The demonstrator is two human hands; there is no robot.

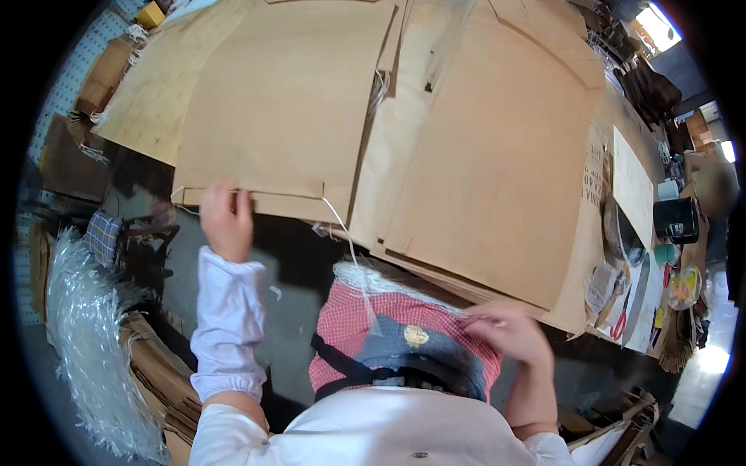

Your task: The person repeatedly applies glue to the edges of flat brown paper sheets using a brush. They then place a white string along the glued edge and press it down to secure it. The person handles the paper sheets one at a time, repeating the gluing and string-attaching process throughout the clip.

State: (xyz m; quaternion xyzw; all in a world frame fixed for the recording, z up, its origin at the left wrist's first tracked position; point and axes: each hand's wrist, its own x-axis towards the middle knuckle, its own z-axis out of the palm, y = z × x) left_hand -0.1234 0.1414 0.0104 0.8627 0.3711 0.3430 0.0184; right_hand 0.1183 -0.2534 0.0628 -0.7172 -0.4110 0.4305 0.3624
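A large brown paper bag (287, 101) lies flat on the table, with a narrow paper strip (287, 190) along its near edge. My left hand (227, 223) is at that edge, fingers curled over the strip. From the strip's right end a white cord (342, 221) hangs down toward my lap. A bundle of white cords (369, 278) lies across my lap, on a red checked cloth (342, 307). Over the right end of this bundle is my right hand (513, 334), fingers drawn together and slightly blurred; what they pinch is too small to make out.
Another stack of brown paper bags (497, 171) covers the table's right half. Farther right lie red-handled scissors (619, 325), a black container (676, 220) and a white sheet (633, 182). A heap of clear plastic strands (85, 342) and cardboard (159, 380) stand at left.
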